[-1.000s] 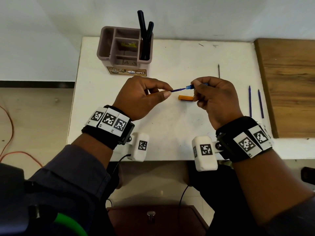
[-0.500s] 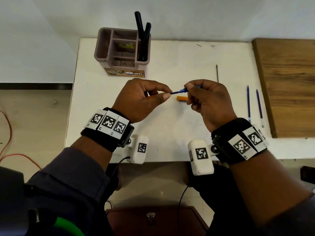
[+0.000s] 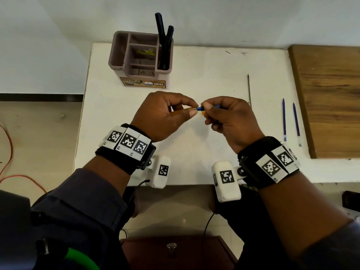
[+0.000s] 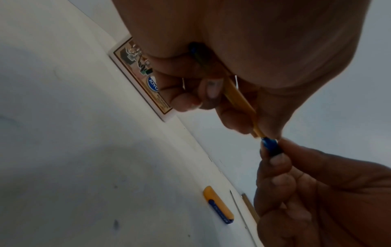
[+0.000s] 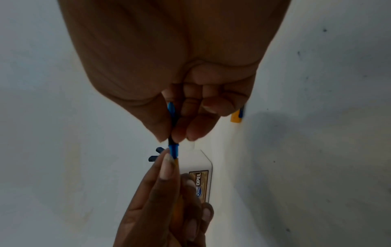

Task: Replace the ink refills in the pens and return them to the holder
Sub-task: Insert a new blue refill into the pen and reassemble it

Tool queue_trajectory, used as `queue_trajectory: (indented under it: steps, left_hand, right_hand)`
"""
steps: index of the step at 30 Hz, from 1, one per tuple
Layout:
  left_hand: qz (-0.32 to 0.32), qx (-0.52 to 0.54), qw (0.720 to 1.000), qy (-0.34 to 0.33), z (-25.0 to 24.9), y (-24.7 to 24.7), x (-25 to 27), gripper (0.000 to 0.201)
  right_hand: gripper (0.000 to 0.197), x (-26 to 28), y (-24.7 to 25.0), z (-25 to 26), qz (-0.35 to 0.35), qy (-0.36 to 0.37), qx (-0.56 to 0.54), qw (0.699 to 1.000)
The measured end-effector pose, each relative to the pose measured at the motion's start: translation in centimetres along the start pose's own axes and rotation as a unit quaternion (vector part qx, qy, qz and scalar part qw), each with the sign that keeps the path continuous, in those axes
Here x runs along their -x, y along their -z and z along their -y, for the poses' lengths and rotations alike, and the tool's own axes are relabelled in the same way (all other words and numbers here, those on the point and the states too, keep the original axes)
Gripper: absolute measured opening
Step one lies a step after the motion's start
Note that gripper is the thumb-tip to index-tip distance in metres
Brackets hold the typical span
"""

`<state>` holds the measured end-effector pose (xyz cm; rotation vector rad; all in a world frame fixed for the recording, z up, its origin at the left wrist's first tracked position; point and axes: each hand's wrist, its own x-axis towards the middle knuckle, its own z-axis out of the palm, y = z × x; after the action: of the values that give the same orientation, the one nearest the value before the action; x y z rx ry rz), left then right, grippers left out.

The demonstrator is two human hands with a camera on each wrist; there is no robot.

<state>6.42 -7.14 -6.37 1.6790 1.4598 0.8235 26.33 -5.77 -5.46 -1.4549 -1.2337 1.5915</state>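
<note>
orange pen barrel point(image 4: 240, 103): mostly covered by the curled fingers of the left hand point(image 3: 165, 115); head view shows only a sliver. blue tip piece point(image 5: 174, 151): far end buried in the right hand point(image 3: 229, 119), join with barrel partly masked by a thumb. orange cap point(image 4: 219, 204) on the table point(image 3: 194, 75): nearly all behind the right hand in head view. holder point(image 3: 140, 59): small items in middle compartments too small to identify; label cut by fingers in both wrist views.

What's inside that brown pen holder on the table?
Two dark pens stand tilted in the right compartment of the holder. A middle compartment holds something small and yellowish, too small to name. The left compartment's floor is hidden by its wall.
</note>
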Motion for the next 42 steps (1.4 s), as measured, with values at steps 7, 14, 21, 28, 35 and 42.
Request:
queue_trajectory:
  steps: [7,14,21,28,35,42]
  left_hand:
    - [-0.001,0.004,1.0,0.022,-0.2,0.2,0.0,0.015]
    - [-0.006,-0.001,1.0,0.017,-0.2,0.5,0.0,0.015]
    - [-0.01,-0.019,1.0,-0.002,0.0,0.5,0.0,0.014]
    - [0.002,0.001,1.0,-0.019,-0.3,0.7,0.0,0.014]
    - [-0.017,0.017,1.0,-0.018,-0.3,1.1,0.0,0.013]
    - [-0.018,0.016,0.999,-0.021,-0.2,1.2,0.0,0.013]
  right_hand:
    - [0.008,-0.1,-0.3,-0.3,0.011,0.007,-0.025,1.0]
    - [0.008,-0.3,-0.2,-0.5,0.029,0.006,-0.039,0.999]
    - [0.009,-0.1,-0.5,-0.6,0.036,0.018,-0.004,0.999]
    - [0.055,0.0,-0.9,-0.4,-0.011,0.041,0.105,0.994]
    - [0.017,-0.3,0.1,-0.1,0.004,0.078,0.052,0.996]
    - [0.024,-0.3,0.1,0.0,0.011,0.085,0.059,0.995]
